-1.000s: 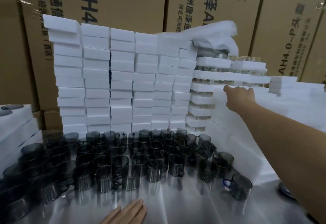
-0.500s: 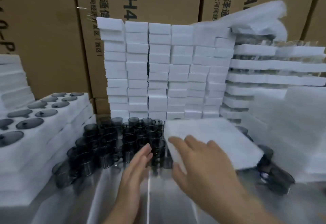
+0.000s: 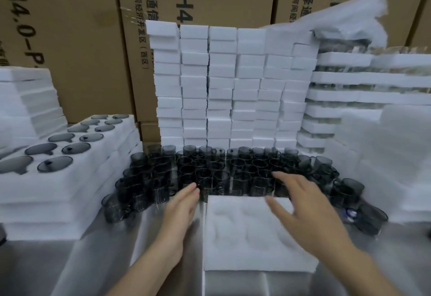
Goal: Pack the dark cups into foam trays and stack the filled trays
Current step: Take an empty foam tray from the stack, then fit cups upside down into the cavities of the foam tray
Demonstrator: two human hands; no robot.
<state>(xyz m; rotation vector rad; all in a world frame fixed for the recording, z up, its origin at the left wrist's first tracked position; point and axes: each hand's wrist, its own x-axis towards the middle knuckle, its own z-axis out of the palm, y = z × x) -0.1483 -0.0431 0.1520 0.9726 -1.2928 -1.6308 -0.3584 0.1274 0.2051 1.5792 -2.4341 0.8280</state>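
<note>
Item: white foam tray [image 3: 251,232], 1 pc, empty, lying on surface [image 3: 256,284] at 6 o'clock. Left hand [image 3: 179,211] hovering at its 9 o'clock edge, right hand [image 3: 310,209] over its 1 o'clock corner. Both hands released, grasping nothing. Dark smoky glass cups [image 3: 224,174]: dozens, qty uncountable, crowding at 12 o'clock. Advising: square tray first, then seat cups upright.

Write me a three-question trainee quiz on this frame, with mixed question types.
1. True or false: the foam tray between the left hand and right hand already holds cups.
2. The stack of filled trays stands: A) left of the loose dark cups; B) on the cartons; C) in both hands.
3. Which hand reaches over the foam tray?
Key: 1 false; 2 A; 3 right.
</note>
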